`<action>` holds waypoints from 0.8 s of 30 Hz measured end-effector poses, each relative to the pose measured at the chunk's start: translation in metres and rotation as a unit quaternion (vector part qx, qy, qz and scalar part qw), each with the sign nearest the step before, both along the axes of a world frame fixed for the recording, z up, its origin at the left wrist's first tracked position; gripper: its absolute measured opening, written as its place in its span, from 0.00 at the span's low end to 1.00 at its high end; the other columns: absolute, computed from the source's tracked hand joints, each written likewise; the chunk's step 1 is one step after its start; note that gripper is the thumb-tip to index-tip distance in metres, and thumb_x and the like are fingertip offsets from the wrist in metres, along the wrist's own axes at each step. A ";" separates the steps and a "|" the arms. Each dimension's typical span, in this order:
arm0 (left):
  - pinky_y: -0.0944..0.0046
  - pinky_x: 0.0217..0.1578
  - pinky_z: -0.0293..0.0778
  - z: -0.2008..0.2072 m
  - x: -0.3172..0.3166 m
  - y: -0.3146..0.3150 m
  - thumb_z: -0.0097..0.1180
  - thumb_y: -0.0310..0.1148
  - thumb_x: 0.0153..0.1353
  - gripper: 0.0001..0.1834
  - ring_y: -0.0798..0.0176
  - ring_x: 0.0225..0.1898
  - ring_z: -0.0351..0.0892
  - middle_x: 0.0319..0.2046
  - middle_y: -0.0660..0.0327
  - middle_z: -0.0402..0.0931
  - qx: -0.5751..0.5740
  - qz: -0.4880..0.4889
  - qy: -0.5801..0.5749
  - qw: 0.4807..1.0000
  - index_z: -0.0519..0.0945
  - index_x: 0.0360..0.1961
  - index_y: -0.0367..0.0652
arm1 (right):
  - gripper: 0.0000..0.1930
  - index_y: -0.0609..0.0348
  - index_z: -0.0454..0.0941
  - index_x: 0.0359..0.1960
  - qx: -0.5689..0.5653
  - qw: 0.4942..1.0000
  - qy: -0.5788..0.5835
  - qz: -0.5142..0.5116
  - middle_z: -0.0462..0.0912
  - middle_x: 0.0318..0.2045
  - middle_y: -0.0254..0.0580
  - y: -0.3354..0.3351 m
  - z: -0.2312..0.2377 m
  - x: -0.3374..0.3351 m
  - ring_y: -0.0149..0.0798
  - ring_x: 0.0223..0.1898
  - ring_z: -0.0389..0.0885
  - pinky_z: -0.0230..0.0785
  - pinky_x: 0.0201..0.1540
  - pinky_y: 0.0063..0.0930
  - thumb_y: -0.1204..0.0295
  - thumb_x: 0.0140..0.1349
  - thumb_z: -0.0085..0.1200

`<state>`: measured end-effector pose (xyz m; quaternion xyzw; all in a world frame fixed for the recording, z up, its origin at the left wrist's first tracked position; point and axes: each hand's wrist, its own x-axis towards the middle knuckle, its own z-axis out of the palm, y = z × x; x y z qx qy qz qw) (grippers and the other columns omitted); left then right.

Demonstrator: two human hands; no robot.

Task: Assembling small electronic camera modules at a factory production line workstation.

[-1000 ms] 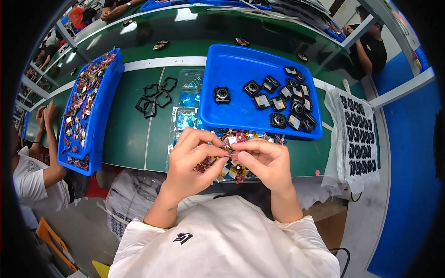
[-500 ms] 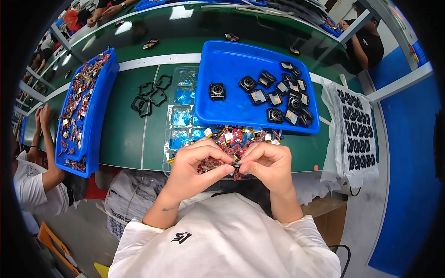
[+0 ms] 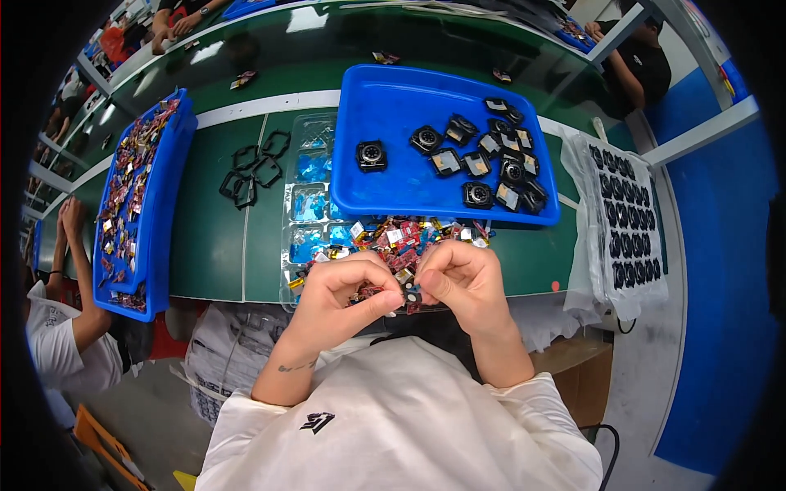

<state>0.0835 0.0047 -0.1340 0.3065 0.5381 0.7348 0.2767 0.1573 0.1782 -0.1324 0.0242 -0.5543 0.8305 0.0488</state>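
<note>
My left hand (image 3: 340, 299) is closed in a pinch near the table's front edge, thumb against bent fingers; whatever sits between the tips is too small and hidden to name. Facing it, my right hand (image 3: 468, 288) is also pinched, a short gap away, and what its tips hold cannot be made out. Just beyond and beneath both hands lies a heap of small red circuit boards (image 3: 403, 237) with yellow and white bits. Part of it sits over a clear compartment tray (image 3: 295, 204) with blue film pieces (image 3: 308, 206).
Behind the heap, a blue tray (image 3: 368, 190) holds several black watch cases (image 3: 446, 161). Black frames (image 3: 266, 170) lie to its left. A long blue bin (image 3: 160, 245) of circuit boards stands further left. At right is a white tray (image 3: 602, 245) of black parts. Other people sit nearby.
My hands have parted slightly; a small dark piece formerly seen between both sets of fingertips is no longer plain to see. The view has shifted a little.
</note>
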 end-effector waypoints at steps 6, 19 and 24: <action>0.72 0.33 0.68 -0.002 -0.003 -0.002 0.59 0.20 0.54 0.02 0.70 0.32 0.72 0.29 0.60 0.75 0.017 0.027 -0.002 0.999 0.79 0.29 0.33 | 0.06 0.64 0.78 0.33 0.294 0.951 0.063 -0.074 0.78 0.32 0.39 0.010 0.009 -0.002 0.31 0.32 0.77 0.70 0.33 0.23 0.78 0.53 0.59; 0.73 0.31 0.67 -0.004 -0.003 -0.001 0.58 0.21 0.55 0.02 0.72 0.31 0.70 0.29 0.61 0.74 0.044 0.039 -0.038 0.998 0.78 0.30 0.32 | 0.26 0.50 0.75 0.50 0.777 0.606 0.023 -0.169 0.74 0.43 0.41 0.082 0.004 -0.019 0.43 0.45 0.69 0.61 0.47 0.35 0.67 0.46 0.63; 0.73 0.31 0.66 -0.004 -0.003 0.001 0.58 0.21 0.55 0.02 0.72 0.30 0.70 0.29 0.61 0.74 0.043 0.034 -0.045 0.997 0.78 0.30 0.33 | 0.25 0.54 0.76 0.47 0.703 0.691 0.032 -0.163 0.73 0.34 0.39 0.084 0.000 -0.026 0.43 0.40 0.69 0.61 0.46 0.33 0.73 0.41 0.64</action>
